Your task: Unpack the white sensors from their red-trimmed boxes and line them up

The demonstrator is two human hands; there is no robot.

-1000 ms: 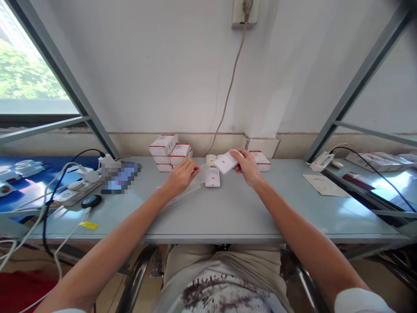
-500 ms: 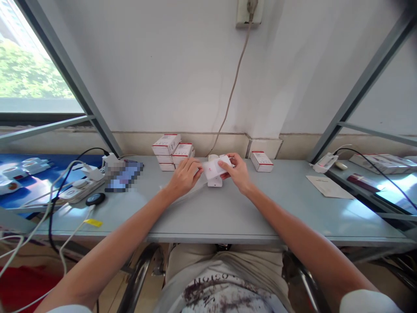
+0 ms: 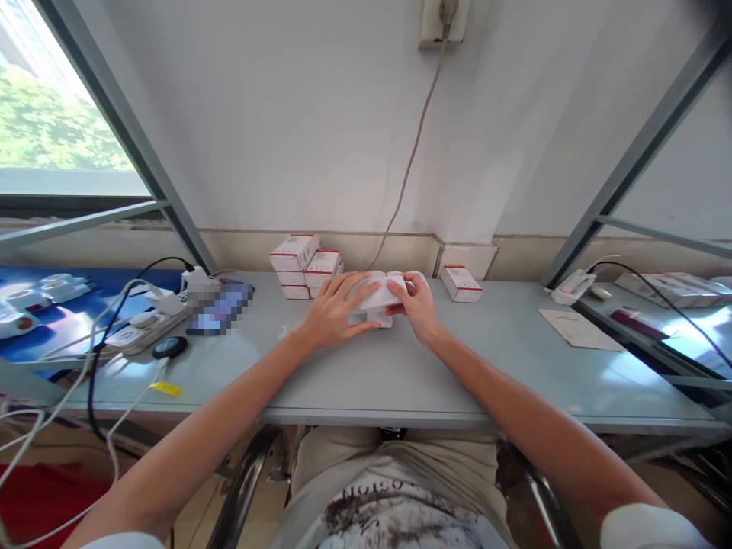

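Box stack (image 3: 306, 267): on table (image 3: 366, 381), toward rear, before wall (image 3: 320, 114). Left of stack: phone (image 3: 222, 309); farther left, power strip (image 3: 129, 337). Left and nearer: round puck (image 3: 170, 348). Right of stack, slightly nearer: handheld device (image 3: 374, 300) in right hand (image 3: 415, 305), left hand (image 3: 337, 309) at its left end. Farther right: single box (image 3: 460, 284), then paper sheet (image 3: 580, 329). Above, right of stack: socket (image 3: 428, 27) on wall.

White device (image 3: 378, 302), white boxes (image 3: 294, 254) (red-edged)
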